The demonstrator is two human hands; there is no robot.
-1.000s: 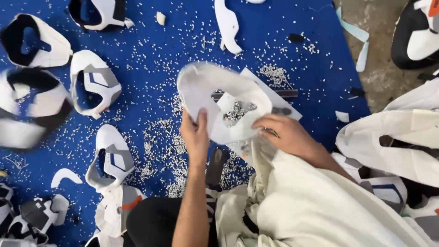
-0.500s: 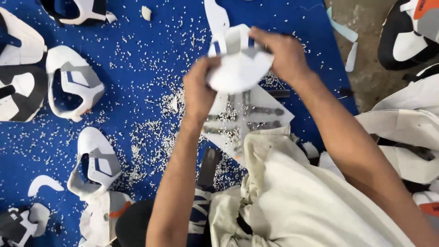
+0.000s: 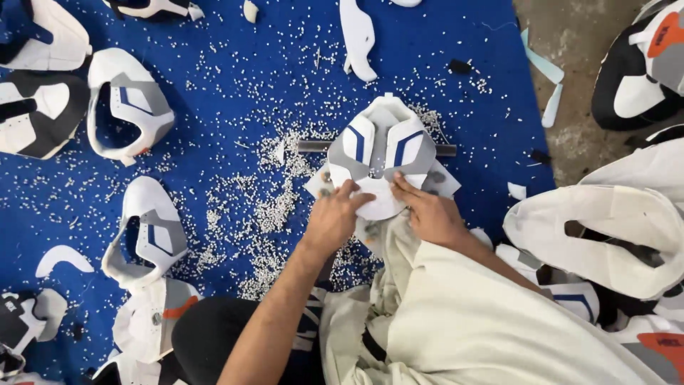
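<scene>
A flat shoe upper (image 3: pixel 385 146), white with grey panels and blue stripes, lies spread on the blue mat (image 3: pixel 235 85) in front of me. My left hand (image 3: pixel 332 219) presses its near left edge with the fingers on the white tongue part. My right hand (image 3: pixel 430 214) presses the near right edge, fingertips touching the same white part. A thin dark metal bar (image 3: pixel 312 147) sticks out from under the upper on both sides. Paper-like pattern sheets lie beneath the piece.
Several more white, grey and black shoe uppers (image 3: pixel 130 107) lie at the left on the mat. Small white pellets (image 3: pixel 249 207) are scattered everywhere. A heap of white uppers (image 3: pixel 598 235) sits at the right, on bare floor (image 3: pixel 570 128). Cream cloth (image 3: pixel 456 321) covers my lap.
The shoe upper was held up in both hands half a second ago; now it lies flat on the mat and both hands have come down to press its near edge.
</scene>
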